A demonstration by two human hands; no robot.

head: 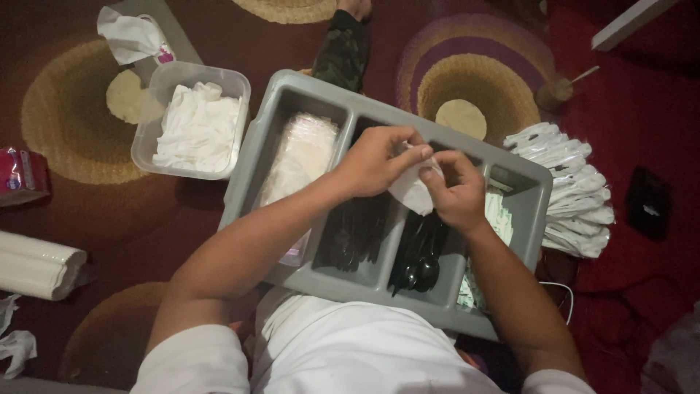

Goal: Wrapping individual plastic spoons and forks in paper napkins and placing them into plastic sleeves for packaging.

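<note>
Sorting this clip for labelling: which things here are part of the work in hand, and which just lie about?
In hand:
left hand
right hand
white napkin
grey tray
black cutlery

Lying about:
tub of tissues
packed white packets
paper roll
red packet

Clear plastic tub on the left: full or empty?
Nearly full. The clear plastic tub holds crumpled white napkins piled almost to its rim, hiding the bottom. It stands open, with no lid on it.
</note>
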